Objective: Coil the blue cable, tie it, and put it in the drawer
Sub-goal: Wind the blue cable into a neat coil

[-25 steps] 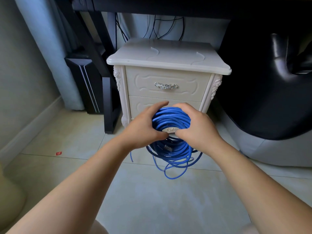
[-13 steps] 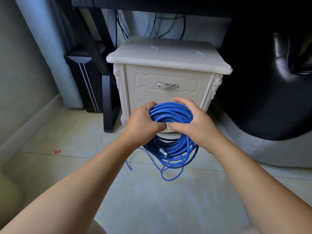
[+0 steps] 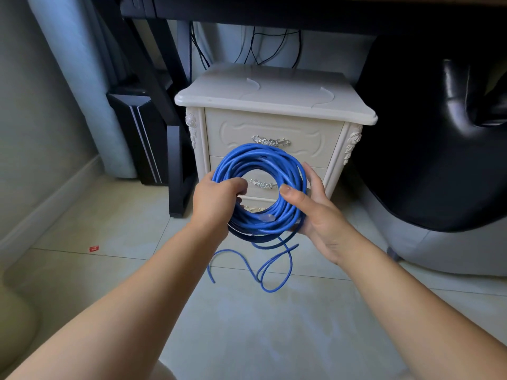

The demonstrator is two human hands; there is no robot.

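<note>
The blue cable is wound into a round coil held upright in front of the cream nightstand. My left hand grips the coil's left side, fingers curled through the ring. My right hand holds the right side, thumb inside the ring and fingers behind it. A loose tail of the cable hangs from the coil and loops on the tiled floor. Both drawers are shut: the upper drawer with a silver handle, and the lower drawer seen through the coil.
A black desk frame and a dark computer case stand left of the nightstand. A black chair fills the right. Wires hang behind the nightstand. A small red scrap lies on the floor.
Both hands have moved apart to the coil's sides and tilted it upright, so the ring now faces me. More of the loose tail lies on the floor.
</note>
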